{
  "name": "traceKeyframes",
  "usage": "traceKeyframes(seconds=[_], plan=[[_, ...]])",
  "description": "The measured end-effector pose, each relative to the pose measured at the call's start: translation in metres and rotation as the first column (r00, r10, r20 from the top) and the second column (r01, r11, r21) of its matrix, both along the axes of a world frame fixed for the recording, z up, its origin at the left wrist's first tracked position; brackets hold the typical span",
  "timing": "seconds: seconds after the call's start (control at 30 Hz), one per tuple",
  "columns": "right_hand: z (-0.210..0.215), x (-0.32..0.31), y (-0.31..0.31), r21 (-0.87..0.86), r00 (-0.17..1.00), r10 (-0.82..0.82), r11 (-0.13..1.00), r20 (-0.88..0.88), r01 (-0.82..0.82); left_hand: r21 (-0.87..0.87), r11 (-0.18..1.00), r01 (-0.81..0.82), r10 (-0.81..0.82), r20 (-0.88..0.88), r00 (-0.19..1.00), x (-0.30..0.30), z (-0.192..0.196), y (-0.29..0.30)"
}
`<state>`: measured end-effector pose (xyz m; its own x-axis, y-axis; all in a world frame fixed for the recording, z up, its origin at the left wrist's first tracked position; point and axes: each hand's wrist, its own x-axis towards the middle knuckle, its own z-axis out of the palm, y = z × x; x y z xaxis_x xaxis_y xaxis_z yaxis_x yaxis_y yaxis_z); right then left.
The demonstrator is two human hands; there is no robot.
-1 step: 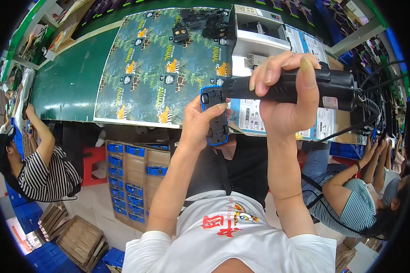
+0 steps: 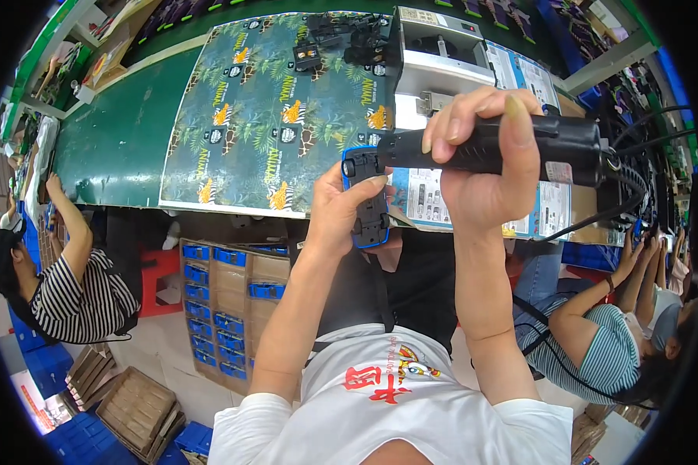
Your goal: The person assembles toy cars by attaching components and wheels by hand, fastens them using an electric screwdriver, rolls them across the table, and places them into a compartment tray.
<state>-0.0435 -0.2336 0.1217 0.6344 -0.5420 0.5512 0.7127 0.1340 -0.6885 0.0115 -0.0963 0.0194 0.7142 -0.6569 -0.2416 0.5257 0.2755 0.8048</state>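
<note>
A toy car (image 2: 371, 211) with a blue body edge is held by my left hand (image 2: 333, 213), black underside and wheels facing me. My thumb presses across that underside, while the other fingers are mostly hidden behind the car. My right hand (image 2: 492, 167) grips a black corded electric screwdriver (image 2: 558, 147), held nearly level, thumb along its near side and fingers curled over the top. The tool's narrow front end meets the far end of the car. Its tip against the car is too dark to make out.
Beyond the tool stands a silver metal box (image 2: 450, 74). Black plastic parts (image 2: 364, 50) are heaped on the animal-printed sheet (image 2: 256, 116) covering the green bench (image 2: 116, 147). A carton of blue cars (image 2: 233, 279) sits below, left. Co-workers (image 2: 81, 298) flank me; the cord (image 2: 589, 225) trails right.
</note>
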Motion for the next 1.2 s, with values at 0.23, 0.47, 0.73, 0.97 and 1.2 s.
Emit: traceKeyframes(seconds=[0.23, 0.47, 0.73, 0.97, 1.2], plan=[[-0.006, 0.008, 0.007, -0.036, 0.994, -0.046, 0.998, -0.097, 0.042, 0.052, 0.998, 0.022, -0.022, -0.01, 1.0, -0.003, 0.002, -0.002], [-0.013, 0.009, -0.006, -0.263, 0.988, 0.098, 0.956, -0.123, -0.127, 0.051, 0.999, -0.005, 0.005, -0.002, 1.0, -0.003, 0.008, -0.003], [-0.013, 0.007, -0.005, -0.242, 0.987, 0.11, 0.961, -0.117, -0.136, 0.05, 0.999, 0.0, 0.0, 0.004, 1.0, -0.002, 0.006, -0.001], [-0.014, -0.002, -0.009, -0.285, 0.993, 0.075, 0.954, -0.091, -0.098, 0.071, 0.997, -0.009, 0.004, 0.071, 0.997, -0.003, 0.004, -0.001], [0.023, -0.02, -0.058, -0.196, 0.99, -0.003, 0.98, 0.144, 0.031, -0.264, 0.953, -0.147, 0.036, -0.384, 0.923, 0.022, -0.013, 0.012]])
